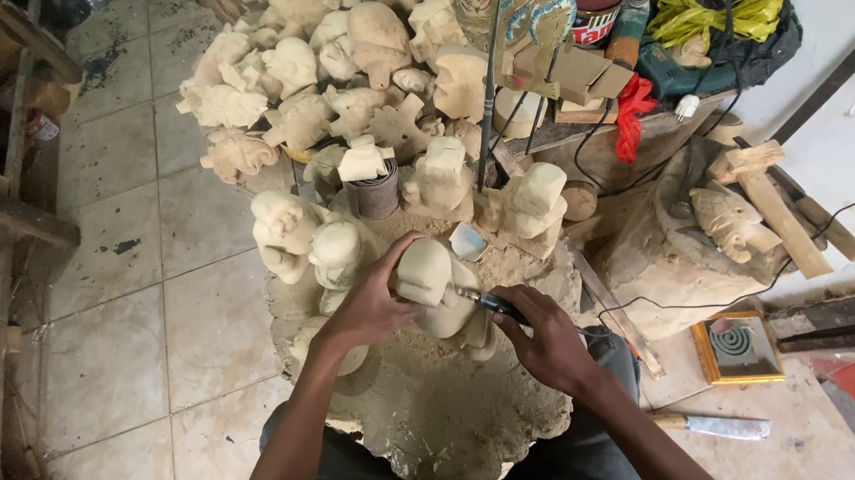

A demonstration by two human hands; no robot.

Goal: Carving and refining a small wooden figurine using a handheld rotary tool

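My left hand (375,305) grips a pale, unfinished wooden figure (427,270) that rests on a round wooden work block (456,412) coated in sawdust. My right hand (544,336) holds a small carving tool (486,301) with a dark handle. Its tip touches the side of the figure. Two more rough carved figures (309,240) stand just left of my left hand. My knees show under the block.
A heap of unfinished pale carvings (308,81) fills the floor beyond the block. To the right stand a big stump (667,257) with a carved piece, a wooden mallet (771,199), a framed coil tray (738,346) and a knife (710,424). Tiled floor (144,280) lies left.
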